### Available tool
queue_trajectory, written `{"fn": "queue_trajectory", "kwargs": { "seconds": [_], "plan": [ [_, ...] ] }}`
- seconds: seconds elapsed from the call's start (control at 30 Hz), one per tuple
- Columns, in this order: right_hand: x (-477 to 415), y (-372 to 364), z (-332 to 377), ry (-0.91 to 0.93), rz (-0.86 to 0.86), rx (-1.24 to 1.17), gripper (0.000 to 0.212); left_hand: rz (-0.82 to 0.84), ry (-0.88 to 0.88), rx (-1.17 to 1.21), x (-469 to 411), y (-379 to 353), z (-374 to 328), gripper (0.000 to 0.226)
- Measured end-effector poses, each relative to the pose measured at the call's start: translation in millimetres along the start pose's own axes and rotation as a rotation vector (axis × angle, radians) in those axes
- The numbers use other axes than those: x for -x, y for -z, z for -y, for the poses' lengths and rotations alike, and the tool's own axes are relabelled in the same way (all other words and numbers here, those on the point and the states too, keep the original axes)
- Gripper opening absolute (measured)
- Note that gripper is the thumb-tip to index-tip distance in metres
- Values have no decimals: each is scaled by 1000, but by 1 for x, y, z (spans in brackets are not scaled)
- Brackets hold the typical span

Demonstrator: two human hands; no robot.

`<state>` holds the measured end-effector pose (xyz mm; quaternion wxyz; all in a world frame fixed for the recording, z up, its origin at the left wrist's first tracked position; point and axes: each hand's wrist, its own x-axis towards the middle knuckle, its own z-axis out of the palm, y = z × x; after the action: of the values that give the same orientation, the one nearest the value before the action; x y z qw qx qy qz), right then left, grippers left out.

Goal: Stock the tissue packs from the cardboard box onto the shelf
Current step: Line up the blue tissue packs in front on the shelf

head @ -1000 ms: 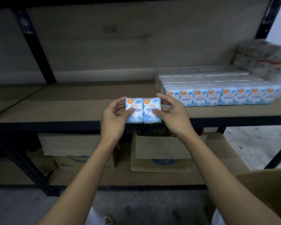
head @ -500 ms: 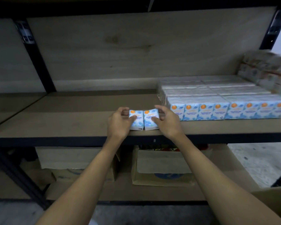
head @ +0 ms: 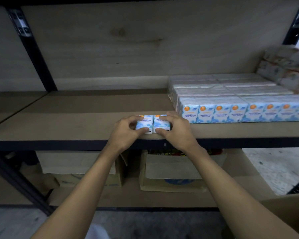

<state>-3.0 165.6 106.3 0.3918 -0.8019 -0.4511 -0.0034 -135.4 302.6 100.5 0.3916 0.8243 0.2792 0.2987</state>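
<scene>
Head camera looks down at a wooden shelf [head: 72, 125] with a black front edge, and both hands are at the middle of it. The left hand [head: 125, 131] has its fingers curled over the top of the left tissue pack [head: 145, 123] and its thumb on the near face, so it's pinching that pack. The right hand [head: 177, 132] does the same with the right tissue pack [head: 160, 124]: thumb low on the front, fingers hooked over the top. The two packs are side by side, touching each other, and look to be resting on the board near its front edge. They're white and blue with an orange dot and "fragrance free mini tissue" printed on them.

At about 2 o'clock from the hands there's a block of stocked packs [head: 231, 112], several rows deep, front faces in a line. The right pack is near its left end but not touching it. Out toward 1 o'clock, at the right edge, sits a blurry stack of other packs [head: 286, 69]; can't read those.

On the lower shelf, at 6 o'clock from the hands, two cardboard boxes sit next to each other, the left box [head: 76, 163] and the right box [head: 173, 171]. Part of a brown cardboard box [head: 290, 213] shows at 4 o'clock, in the bottom right corner
</scene>
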Motion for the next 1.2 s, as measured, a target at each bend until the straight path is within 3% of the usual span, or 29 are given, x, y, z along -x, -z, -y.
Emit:
{"fn": "queue_trajectory", "kwargs": {
  "seconds": [0.13, 1.2],
  "plan": [
    [-1, -1, 3, -9, 58, 82, 47, 35, -29, -51, 1, 3, 1, 42],
    [-83, -24, -9, -56, 5, 266, 43, -54, -87, -230, -89, -31, 1, 38]
  ]
}}
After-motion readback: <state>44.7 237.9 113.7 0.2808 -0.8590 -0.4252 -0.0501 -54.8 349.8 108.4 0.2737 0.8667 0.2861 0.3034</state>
